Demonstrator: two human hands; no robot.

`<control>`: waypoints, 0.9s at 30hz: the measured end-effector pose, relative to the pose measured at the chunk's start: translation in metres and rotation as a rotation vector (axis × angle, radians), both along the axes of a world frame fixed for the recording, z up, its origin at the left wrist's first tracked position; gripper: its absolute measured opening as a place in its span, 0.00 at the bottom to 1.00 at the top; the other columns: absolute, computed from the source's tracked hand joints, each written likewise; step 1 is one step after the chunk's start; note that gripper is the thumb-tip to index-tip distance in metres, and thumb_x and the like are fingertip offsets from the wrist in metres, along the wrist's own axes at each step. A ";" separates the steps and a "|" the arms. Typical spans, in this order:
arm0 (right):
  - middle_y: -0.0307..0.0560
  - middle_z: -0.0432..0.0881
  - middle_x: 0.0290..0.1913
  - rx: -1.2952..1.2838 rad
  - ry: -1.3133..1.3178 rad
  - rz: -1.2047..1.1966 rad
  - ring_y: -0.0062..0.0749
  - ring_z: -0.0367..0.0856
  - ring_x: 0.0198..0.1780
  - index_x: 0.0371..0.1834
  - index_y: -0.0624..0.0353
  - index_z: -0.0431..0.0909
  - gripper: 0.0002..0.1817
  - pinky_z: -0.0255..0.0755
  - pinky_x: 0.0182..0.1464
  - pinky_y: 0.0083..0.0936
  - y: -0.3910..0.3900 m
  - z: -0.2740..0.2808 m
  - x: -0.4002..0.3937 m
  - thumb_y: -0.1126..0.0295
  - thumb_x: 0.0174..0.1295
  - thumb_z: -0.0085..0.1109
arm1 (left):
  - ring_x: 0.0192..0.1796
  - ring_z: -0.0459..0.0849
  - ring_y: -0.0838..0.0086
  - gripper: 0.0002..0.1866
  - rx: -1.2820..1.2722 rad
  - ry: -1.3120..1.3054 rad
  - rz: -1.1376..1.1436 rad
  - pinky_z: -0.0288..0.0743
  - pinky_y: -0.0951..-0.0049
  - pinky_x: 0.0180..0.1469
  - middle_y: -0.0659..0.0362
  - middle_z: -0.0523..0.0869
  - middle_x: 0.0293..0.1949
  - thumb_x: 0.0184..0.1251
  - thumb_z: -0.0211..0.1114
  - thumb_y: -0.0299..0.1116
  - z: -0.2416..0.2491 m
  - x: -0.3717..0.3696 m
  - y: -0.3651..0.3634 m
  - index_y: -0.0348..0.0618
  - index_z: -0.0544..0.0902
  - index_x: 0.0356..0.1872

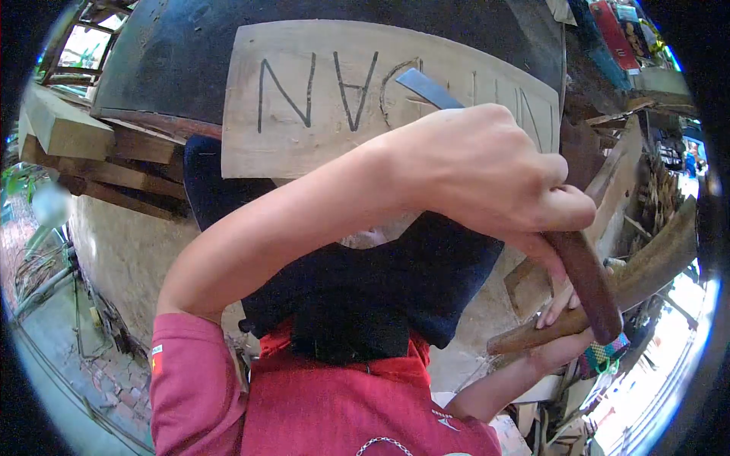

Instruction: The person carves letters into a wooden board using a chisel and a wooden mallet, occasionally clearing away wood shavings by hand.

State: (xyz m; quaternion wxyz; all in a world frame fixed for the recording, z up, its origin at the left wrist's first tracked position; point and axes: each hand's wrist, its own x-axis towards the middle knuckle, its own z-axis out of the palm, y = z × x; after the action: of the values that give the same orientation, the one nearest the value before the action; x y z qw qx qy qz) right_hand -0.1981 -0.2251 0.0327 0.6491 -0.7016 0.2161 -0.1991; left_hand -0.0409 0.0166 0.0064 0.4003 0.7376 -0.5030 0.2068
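Observation:
My left hand (494, 171) is closed around a chisel. The flat metal blade (430, 87) comes out beyond the knuckles, over the carved round letter on a pale wooden board (304, 152). Its brown wooden handle (589, 285) slants down to the right from the fist. The board bears large letters, upside down in this view, and my left hand and forearm cover part of its lower edge. At the right, the fingers of my right hand (559, 308) wrap round a thick wooden club (635, 277), just beside the chisel handle.
The board rests on a dark tabletop (171, 64). Wooden beams (133, 167) jut out at the left. Colourful items (612, 34) lie at the top right. A green woven item (608, 353) sits at the lower right, near stacked wood pieces.

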 end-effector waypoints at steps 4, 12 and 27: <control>0.39 0.65 0.30 0.036 0.014 0.027 0.20 0.65 0.13 0.40 0.56 0.64 0.27 0.62 0.11 0.16 0.011 0.000 0.001 0.40 0.77 0.33 | 0.20 0.84 0.58 0.28 -0.030 0.002 0.058 0.75 0.62 0.19 0.59 0.79 0.20 0.62 0.58 0.69 0.001 0.000 0.002 0.53 0.76 0.35; 0.38 0.65 0.32 0.083 -0.042 0.219 0.20 0.66 0.14 0.42 0.58 0.62 0.30 0.63 0.11 0.17 -0.003 -0.006 -0.010 0.37 0.76 0.34 | 0.20 0.84 0.58 0.29 -0.026 0.021 0.072 0.74 0.63 0.19 0.59 0.79 0.19 0.61 0.59 0.70 0.004 0.001 0.005 0.51 0.76 0.34; 0.44 0.66 0.29 0.038 -0.039 0.141 0.27 0.68 0.12 0.51 0.65 0.61 0.38 0.68 0.10 0.23 0.012 0.002 -0.011 0.33 0.71 0.42 | 0.21 0.84 0.59 0.28 -0.106 0.009 0.177 0.74 0.62 0.19 0.59 0.81 0.23 0.62 0.60 0.67 0.004 0.004 -0.002 0.51 0.76 0.37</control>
State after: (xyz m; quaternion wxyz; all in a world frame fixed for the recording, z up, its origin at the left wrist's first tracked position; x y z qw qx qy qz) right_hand -0.2091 -0.2134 0.0350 0.6786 -0.6988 0.1573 -0.1626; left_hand -0.0367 0.0150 0.0108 0.4211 0.7579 -0.4224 0.2643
